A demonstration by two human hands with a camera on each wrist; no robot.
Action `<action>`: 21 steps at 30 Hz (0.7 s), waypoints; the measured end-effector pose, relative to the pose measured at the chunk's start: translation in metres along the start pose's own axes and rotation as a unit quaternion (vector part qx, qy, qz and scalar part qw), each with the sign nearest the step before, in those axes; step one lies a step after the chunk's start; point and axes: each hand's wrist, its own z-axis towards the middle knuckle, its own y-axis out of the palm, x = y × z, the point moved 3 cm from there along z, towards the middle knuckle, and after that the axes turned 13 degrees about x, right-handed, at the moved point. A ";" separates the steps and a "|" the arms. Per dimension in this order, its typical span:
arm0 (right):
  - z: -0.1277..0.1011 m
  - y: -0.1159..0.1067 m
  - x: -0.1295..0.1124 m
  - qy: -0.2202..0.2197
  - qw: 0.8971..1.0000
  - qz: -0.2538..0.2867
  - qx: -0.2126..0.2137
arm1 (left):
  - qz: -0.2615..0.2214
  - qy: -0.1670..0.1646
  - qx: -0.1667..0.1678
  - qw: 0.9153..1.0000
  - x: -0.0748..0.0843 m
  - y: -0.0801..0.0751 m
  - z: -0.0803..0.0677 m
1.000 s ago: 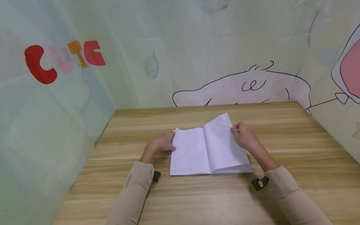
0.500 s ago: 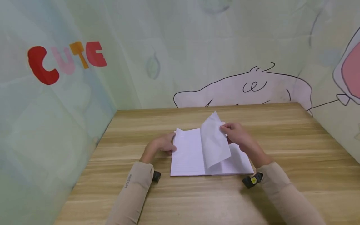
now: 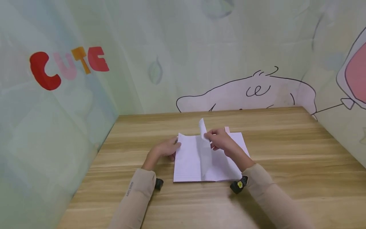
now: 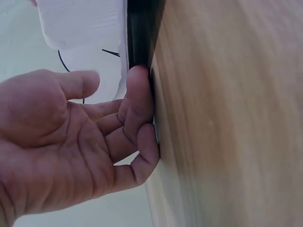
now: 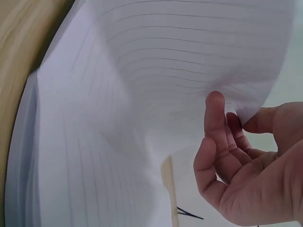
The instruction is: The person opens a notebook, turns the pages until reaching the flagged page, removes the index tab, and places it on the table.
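One lined white page (image 3: 203,149) pinched upright by right hand (image 3: 221,141), frame centre; left hand (image 3: 166,148) flat-fingered steadies white open notebook (image 3: 188,162) on wooden worktop (image 3: 286,152). Tear likely if yanked.

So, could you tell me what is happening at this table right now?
A person is leafing through an open lined notebook lying on a wooden table. The right hand pinches one page, lifted upright over the spine. The left hand rests against the notebook's left edge with relaxed fingers.
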 end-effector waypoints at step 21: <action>0.002 0.084 -0.011 -0.030 0.999 -0.016 0.041 | -0.104 -0.047 -0.008 0.993 -0.005 0.000 0.002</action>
